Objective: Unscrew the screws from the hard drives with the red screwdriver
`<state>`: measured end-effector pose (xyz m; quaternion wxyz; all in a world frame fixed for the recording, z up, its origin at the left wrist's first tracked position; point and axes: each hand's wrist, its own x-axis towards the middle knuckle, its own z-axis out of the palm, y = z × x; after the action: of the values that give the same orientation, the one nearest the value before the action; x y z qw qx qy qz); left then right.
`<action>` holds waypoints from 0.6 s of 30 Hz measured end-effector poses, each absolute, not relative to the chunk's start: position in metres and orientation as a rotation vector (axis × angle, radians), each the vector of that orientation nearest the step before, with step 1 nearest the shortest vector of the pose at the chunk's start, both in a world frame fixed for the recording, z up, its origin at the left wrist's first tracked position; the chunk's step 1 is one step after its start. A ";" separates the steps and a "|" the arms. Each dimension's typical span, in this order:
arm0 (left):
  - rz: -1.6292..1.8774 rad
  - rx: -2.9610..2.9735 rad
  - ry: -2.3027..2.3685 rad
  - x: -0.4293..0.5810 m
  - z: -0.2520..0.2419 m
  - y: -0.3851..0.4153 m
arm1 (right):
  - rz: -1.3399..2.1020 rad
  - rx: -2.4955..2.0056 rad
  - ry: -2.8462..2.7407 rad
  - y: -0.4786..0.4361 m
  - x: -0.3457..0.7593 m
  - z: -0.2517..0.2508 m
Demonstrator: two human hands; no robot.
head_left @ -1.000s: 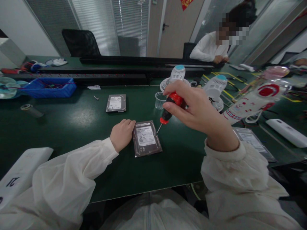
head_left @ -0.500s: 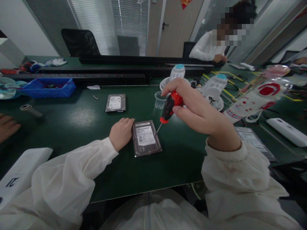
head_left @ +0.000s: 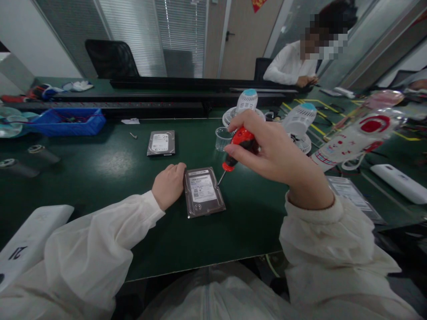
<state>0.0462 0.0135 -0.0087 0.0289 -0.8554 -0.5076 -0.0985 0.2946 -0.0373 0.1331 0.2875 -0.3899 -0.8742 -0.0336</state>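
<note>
A hard drive (head_left: 203,192) lies label up on the green table (head_left: 100,173) in front of me. My left hand (head_left: 168,185) rests curled against its left edge, pressing on it. My right hand (head_left: 271,151) is closed round a red and black screwdriver (head_left: 237,146), held tilted, with the metal tip down at the drive's upper right corner. A second hard drive (head_left: 161,143) lies farther back on the table, untouched.
A small clear cup (head_left: 222,139) and two white fans with teal caps (head_left: 247,103) stand behind the screwdriver. A blue bin (head_left: 68,121) sits at the back left, two dark cylinders (head_left: 42,153) at the left. A person in white sits at the far right (head_left: 293,66).
Another person's hand that showed at the left edge half a second ago is gone, and a second dark cylinder lies there now. My fingers have shifted round the screwdriver handle; the tip stays at the corner.
</note>
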 end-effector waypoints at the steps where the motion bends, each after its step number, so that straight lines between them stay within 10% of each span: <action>1: -0.282 -2.643 -1.563 0.046 -0.008 0.013 | -0.093 -1.037 -2.334 -0.037 0.295 0.133; 18: -0.250 -2.670 -1.533 0.045 -0.008 0.015 | 0.006 -0.927 -2.330 -0.038 0.297 0.132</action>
<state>0.0452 0.0147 -0.0077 0.0263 -0.8640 -0.4963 -0.0808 0.2968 -0.0376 0.1325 0.3117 -0.3512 -0.8829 0.0024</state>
